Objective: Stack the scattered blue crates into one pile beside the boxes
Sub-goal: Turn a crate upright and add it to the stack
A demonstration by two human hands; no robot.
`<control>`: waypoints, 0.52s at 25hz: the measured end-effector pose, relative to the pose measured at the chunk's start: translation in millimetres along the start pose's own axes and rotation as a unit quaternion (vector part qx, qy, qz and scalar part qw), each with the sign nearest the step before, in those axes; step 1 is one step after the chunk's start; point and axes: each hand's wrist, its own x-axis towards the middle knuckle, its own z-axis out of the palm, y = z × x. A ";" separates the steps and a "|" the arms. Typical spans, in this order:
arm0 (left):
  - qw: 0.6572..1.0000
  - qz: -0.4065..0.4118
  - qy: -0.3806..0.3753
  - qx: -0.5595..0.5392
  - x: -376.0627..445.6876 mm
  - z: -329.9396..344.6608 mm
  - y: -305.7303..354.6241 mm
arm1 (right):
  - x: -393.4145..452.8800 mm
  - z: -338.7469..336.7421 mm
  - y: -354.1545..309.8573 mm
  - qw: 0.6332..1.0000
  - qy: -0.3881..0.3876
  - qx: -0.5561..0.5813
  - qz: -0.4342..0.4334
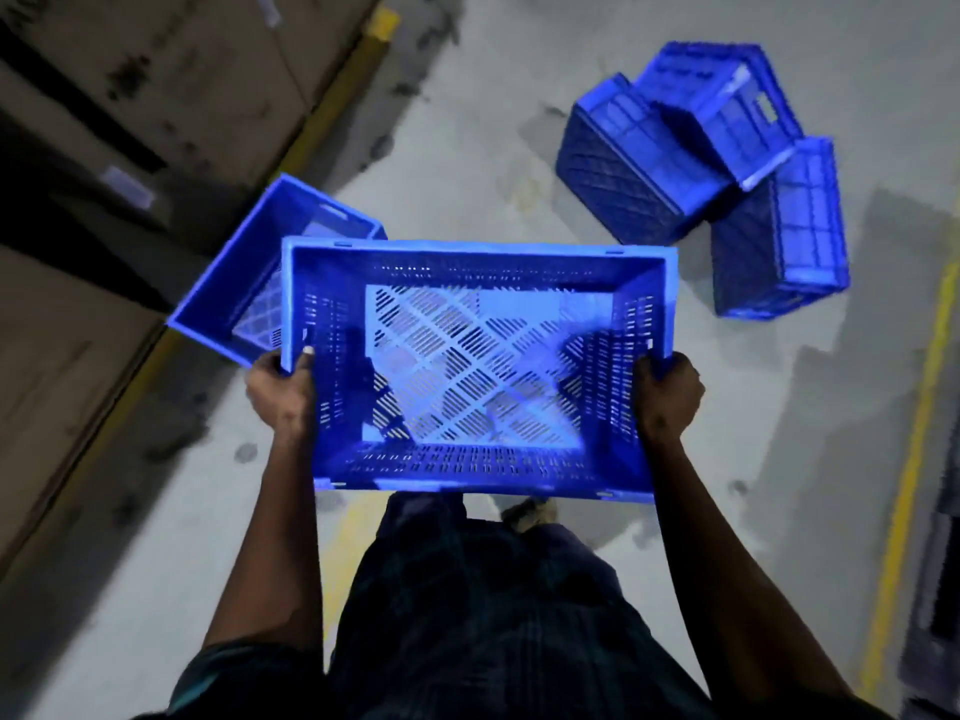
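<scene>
The left hand grips the left short end of a blue crate, fingers curled over the rim with a fingertip showing on the inside wall, and the right hand grips the opposite short end the same way, knuckles outward. Between the two hands the held crate is carried level and open side up in front of the person's body, so its slotted walls and pale lattice bottom are seen from above. Below it show the person's dark checked clothing and one foot on the floor. Just beyond the crate's far left corner, partly hidden by it, a second crate sits upright and open on the floor, turned at an angle, close beside the brown cardboard boxes that fill the left side of the view. A yellow painted line runs along the foot of those boxes. Well apart to the far right, three more blue crates lie in a loose heap: one on its side, one tilted on top of it and leaning across, and a third on its side at the right, touching the others. Another yellow line runs along the grey concrete floor at the right edge. The picture is blurred, so finer details on the boxes cannot be read.
</scene>
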 end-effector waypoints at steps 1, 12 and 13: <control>1.000 -0.023 0.006 0.000 8.5 -12.1 -6.3 | -0.4 11.3 -16.4 1.000 -0.008 -0.009 -0.023; 0.975 -0.163 0.136 -0.074 107.4 -99.9 -28.5 | -5.1 161.4 -198.5 0.977 -0.096 -0.052 -0.186; 0.970 -0.179 0.142 -0.080 111.3 -105.8 -31.3 | -7.6 174.4 -213.9 0.974 -0.102 -0.054 -0.196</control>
